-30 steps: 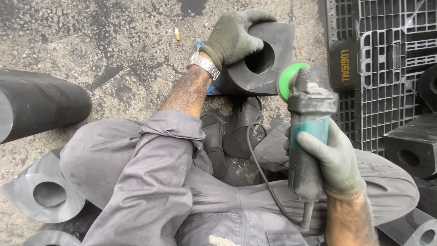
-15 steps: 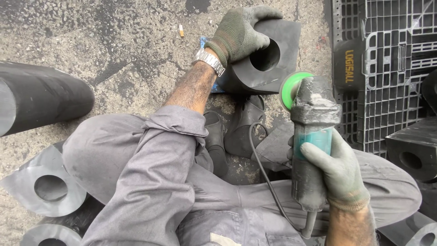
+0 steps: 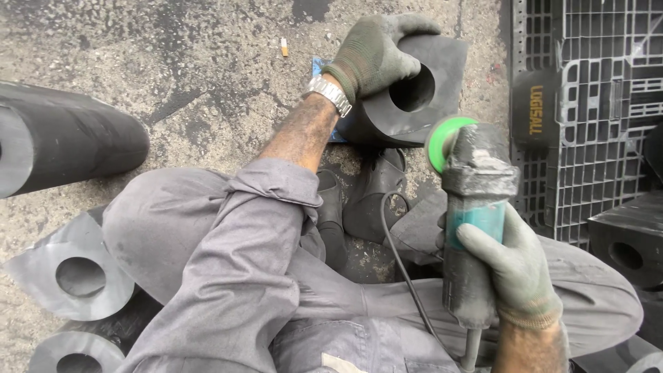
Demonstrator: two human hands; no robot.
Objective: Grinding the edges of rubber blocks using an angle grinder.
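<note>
The left hand [image 3: 373, 52], in a green glove, gripped the top edge of a dark grey block [image 3: 414, 93] that stood on the concrete floor [image 3: 173, 62] ahead of the person's boots [image 3: 366, 200]. Its fingers [image 3: 414, 24] curled over the block's upper rim, holding it fast. The block had one round bore, and that bore faced up toward the camera; nothing showed inside it.

The right hand [image 3: 514, 269], also gloved, was wrapped around the body of an angle grinder [image 3: 469, 228], fingers closed tight on the teal-banded grip. The grinder's long axis ran roughly away from the person, its head forward, with the green disc [image 3: 442, 141] at the block's lower right corner. Whether the disc touched the block could not quite be made out.

A black cable [image 3: 400, 269] trailed from the grinder's rear across the grey overalls.

At the left edge of the floor lay one long dark cylinder [image 3: 65, 141] and, nearer, two similar bored pieces [image 3: 69, 273]. A black plastic pallet [image 3: 587, 103] lay to the right, with one more bored block [image 3: 628, 242] beside it.
</note>
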